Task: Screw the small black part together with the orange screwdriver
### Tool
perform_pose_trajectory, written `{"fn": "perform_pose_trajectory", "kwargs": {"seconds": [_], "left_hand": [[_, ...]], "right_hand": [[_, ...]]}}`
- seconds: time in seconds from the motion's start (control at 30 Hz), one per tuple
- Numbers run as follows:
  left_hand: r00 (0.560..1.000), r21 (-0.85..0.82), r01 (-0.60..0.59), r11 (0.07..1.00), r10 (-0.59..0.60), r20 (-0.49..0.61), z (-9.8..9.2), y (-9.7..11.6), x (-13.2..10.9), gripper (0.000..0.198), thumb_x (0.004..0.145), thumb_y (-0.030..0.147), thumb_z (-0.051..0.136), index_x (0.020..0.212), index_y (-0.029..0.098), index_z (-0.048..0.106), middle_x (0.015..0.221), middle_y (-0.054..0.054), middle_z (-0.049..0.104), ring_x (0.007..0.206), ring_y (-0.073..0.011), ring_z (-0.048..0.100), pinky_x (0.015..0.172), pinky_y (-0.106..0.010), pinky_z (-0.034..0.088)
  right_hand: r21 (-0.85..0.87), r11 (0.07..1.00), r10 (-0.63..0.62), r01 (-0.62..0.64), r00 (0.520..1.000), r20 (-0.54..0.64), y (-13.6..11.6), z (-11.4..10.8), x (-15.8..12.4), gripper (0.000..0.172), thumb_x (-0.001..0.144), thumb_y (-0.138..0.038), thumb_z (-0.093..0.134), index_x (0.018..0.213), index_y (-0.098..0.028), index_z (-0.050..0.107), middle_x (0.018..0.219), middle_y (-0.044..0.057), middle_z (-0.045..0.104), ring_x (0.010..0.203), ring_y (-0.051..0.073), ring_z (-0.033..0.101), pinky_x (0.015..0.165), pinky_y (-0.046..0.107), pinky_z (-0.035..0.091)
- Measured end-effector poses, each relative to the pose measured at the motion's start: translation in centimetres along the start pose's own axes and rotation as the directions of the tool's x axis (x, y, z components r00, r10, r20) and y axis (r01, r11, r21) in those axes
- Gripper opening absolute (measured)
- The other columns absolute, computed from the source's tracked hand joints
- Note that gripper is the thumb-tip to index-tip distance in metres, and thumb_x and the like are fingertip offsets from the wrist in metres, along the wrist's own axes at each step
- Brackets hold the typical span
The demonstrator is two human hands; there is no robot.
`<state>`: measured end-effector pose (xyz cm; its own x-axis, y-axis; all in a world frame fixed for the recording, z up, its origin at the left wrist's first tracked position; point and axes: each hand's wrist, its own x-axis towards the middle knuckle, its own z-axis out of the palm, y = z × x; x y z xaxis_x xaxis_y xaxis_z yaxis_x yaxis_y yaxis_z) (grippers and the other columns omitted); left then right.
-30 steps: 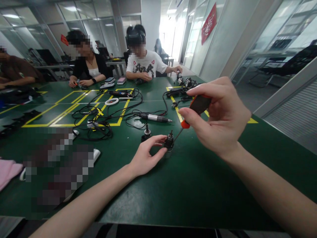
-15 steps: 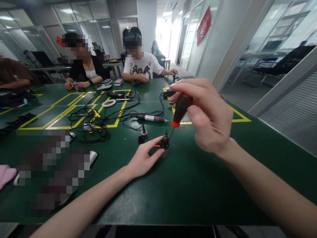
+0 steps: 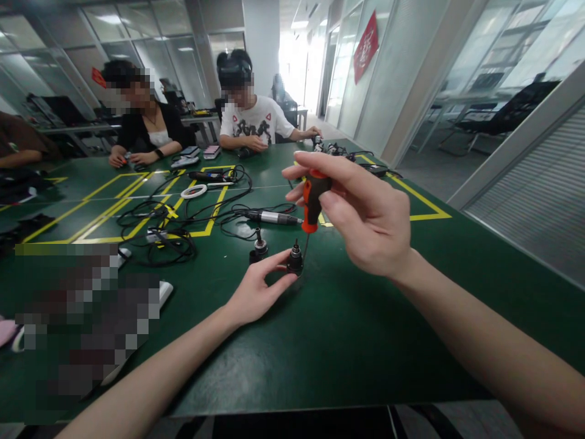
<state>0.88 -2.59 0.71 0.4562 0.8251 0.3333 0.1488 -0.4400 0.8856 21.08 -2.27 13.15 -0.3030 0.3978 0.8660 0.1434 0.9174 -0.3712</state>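
My left hand (image 3: 258, 289) pinches a small black and metal cylindrical part (image 3: 295, 261) upright on the green table, thumb and fingers at its base. In my right hand (image 3: 365, 213) is a screwdriver (image 3: 313, 201) with a black and orange handle, gripped near its top. Its thin shaft points down, and the tip meets or lies close to the right side of the part's base; exact contact cannot be made out. Just beyond my left fingers stands a second metal part (image 3: 260, 242) with a stem, beside a small black piece (image 3: 254, 256).
An electric screwdriver (image 3: 274, 217) with a silver body lies beyond my hands. Black cables (image 3: 171, 247) coil to the left, near a white ring (image 3: 194, 191). Yellow tape (image 3: 425, 216) marks the green table (image 3: 365, 360). Co-workers sit across it, one in a white shirt (image 3: 256, 119).
The whole view has shifted slightly. The screwdriver handle has turned, showing more orange, and stands more upright. My left hand keeps its hold on the part.
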Motion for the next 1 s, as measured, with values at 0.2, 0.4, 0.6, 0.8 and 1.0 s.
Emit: {"fn": "perform_pose_trajectory", "kwargs": {"seconds": [0.2,0.4,0.6,0.8,1.0], "left_hand": [[0.999,0.003,-0.048,0.999,0.048,-0.020,0.47,0.08,-0.15,0.045,0.100,0.029,0.066,0.145,0.022,0.064,0.147,-0.013,0.068,0.134,-0.0274,0.066,0.112,-0.046,0.058],[0.981,0.047,-0.084,0.995,0.091,-0.169,0.38,-0.08,-0.04,0.034,0.089,0.028,0.080,0.121,0.020,0.073,0.119,-0.008,0.077,0.105,-0.0219,0.075,0.099,-0.040,0.065],[0.996,0.045,-0.035,0.998,0.039,-0.078,0.05,-0.13,-0.07,0.040,0.098,0.029,0.068,0.136,0.017,0.070,0.133,-0.012,0.077,0.112,-0.0257,0.077,0.107,-0.046,0.063],[0.991,0.111,-0.112,0.988,0.118,-0.055,0.26,-0.55,-0.11,0.045,0.098,0.028,0.068,0.143,0.021,0.066,0.137,-0.011,0.075,0.114,-0.0243,0.075,0.100,-0.042,0.065],[0.998,0.127,-0.052,0.991,0.057,-0.033,0.13,-0.43,-0.07,0.045,0.095,0.026,0.072,0.139,0.019,0.065,0.130,-0.012,0.076,0.109,-0.0236,0.075,0.101,-0.044,0.064]], "right_hand": [[-0.194,0.980,0.000,-0.033,0.986,-0.169,0.76,0.22,-0.03,0.022,0.092,-0.032,0.077,0.113,-0.028,0.072,0.106,0.005,0.070,0.094,0.023,0.069,0.070,0.038,0.065],[-0.329,0.944,-0.053,-0.024,0.973,-0.226,0.62,0.52,-0.01,0.018,0.095,-0.037,0.074,0.109,-0.026,0.070,0.096,0.005,0.066,0.081,0.020,0.063,0.065,0.037,0.061],[-0.247,0.968,-0.005,-0.042,0.982,-0.186,0.37,0.63,0.07,0.030,0.099,-0.033,0.065,0.128,-0.027,0.067,0.111,0.006,0.071,0.094,0.021,0.069,0.069,0.034,0.064],[-0.016,0.999,0.033,-0.035,0.994,-0.101,0.64,0.53,0.12,0.028,0.104,-0.029,0.050,0.128,-0.024,0.064,0.120,0.007,0.075,0.101,0.020,0.075,0.078,0.035,0.066],[-0.103,0.994,0.016,-0.028,0.993,-0.119,0.57,0.41,0.19,0.026,0.094,-0.029,0.070,0.120,-0.027,0.070,0.118,0.007,0.070,0.109,0.024,0.069,0.078,0.039,0.066]]}}
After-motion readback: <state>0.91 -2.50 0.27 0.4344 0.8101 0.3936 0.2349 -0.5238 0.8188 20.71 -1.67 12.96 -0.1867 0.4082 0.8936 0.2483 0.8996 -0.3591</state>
